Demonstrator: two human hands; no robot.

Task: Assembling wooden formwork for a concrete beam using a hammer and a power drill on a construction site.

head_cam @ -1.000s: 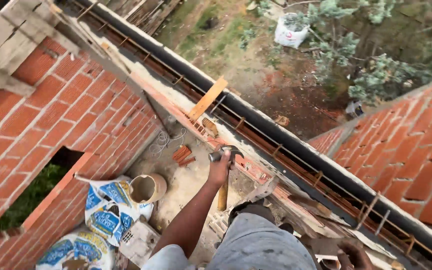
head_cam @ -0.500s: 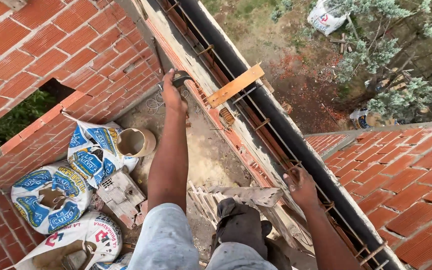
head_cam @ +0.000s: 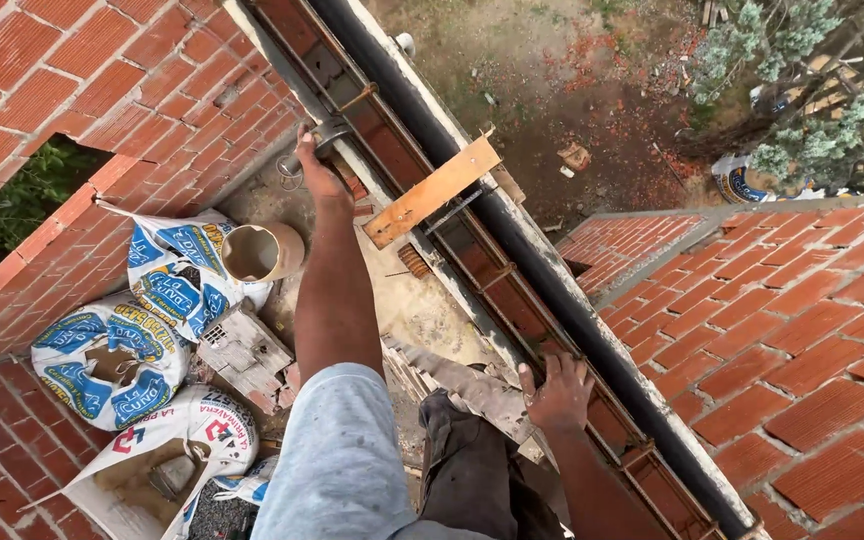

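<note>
One view only, from a camera on the person's head, high up and tilted steeply down past their own body. It looks along the top of a brick wall point(head_cam: 72, 90) and a long trough of boards and steel bars point(head_cam: 512, 290) running from top left to bottom right. The arms are close below the lens; the ground point(head_cam: 572, 90) outside lies far beneath.

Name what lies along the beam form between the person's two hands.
In the head view, a wooden board crosses the form between left hand and right hand.
</note>
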